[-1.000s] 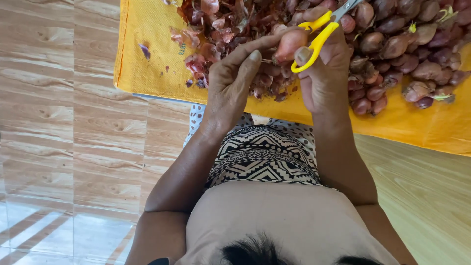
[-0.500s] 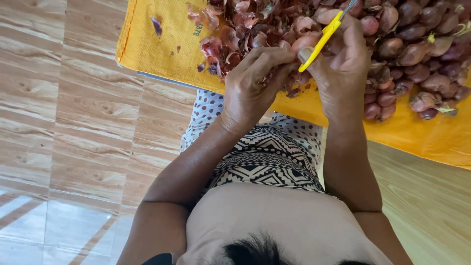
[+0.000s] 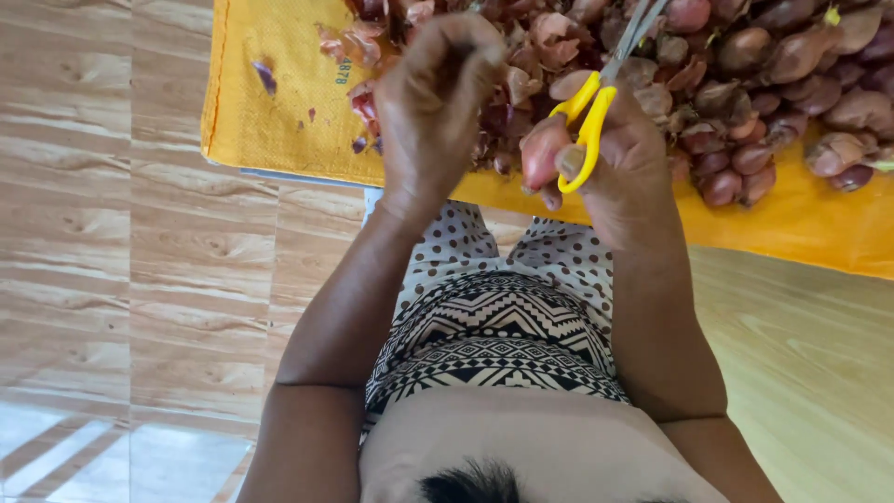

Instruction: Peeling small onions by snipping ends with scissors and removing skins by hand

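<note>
The right hand (image 3: 626,160) is closed around yellow-handled scissors (image 3: 589,126) with a reddish shallot (image 3: 540,154) pinched against the handle by the thumb, while the left hand (image 3: 438,98), at its nine o'clock and just apart from it, has its fingers curled together (whether they grip a scrap of peel I cannot tell). Beyond both hands, toward twelve and two o'clock, a heap of shallots (image 3: 764,84) and loose skins lies on a yellow sack (image 3: 270,121) spread over the wood-patterned floor (image 3: 112,251).
</note>
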